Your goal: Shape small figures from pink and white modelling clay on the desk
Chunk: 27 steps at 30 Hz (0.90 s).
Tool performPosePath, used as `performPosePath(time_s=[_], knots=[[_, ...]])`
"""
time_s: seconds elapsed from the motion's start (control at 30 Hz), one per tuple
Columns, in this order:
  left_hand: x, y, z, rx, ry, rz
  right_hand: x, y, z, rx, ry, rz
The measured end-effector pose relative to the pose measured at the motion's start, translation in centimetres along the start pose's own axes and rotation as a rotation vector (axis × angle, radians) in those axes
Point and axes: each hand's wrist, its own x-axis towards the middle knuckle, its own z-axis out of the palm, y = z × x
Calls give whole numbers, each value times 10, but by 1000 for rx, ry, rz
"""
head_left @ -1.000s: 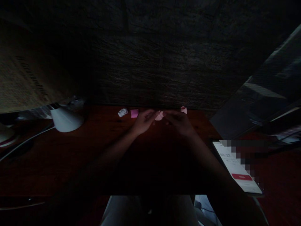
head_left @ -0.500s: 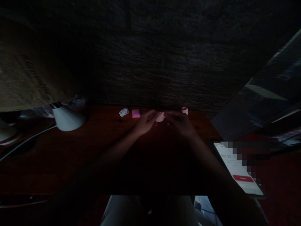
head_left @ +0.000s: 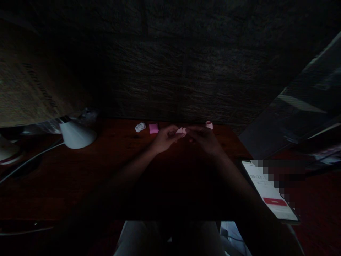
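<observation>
Between the fingertips of both hands is a small pale pink piece [head_left: 182,131], its kind too small and dim to make out. My left hand [head_left: 166,137] pinches its left side with thumb and fingers. From the right, the fingers of my right hand [head_left: 203,137] close on its other side. Just left of my left hand lies a flat pink square [head_left: 153,128], with a crumpled white lump [head_left: 140,127] beyond it. Past my right hand stands a small pink hollow piece [head_left: 209,124], open at the top.
The dark wooden table [head_left: 112,156] backs onto a rough wall [head_left: 170,71]. On its left stand a white cone-shaped base [head_left: 77,134] with a cable and a brown printed cardboard piece [head_left: 32,81]. A phone with a lit timer screen [head_left: 274,192] lies at the right edge.
The pink piece between my hands has been turned and shows a narrower shape. The fingers of my left hand have shifted slightly around it; the other things stay where they were.
</observation>
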Motion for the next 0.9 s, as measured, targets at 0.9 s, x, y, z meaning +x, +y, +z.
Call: performPosePath(time_s=[0.9], knots=[[0, 12, 3, -125, 75, -46, -3, 1, 6, -38, -84, -256]])
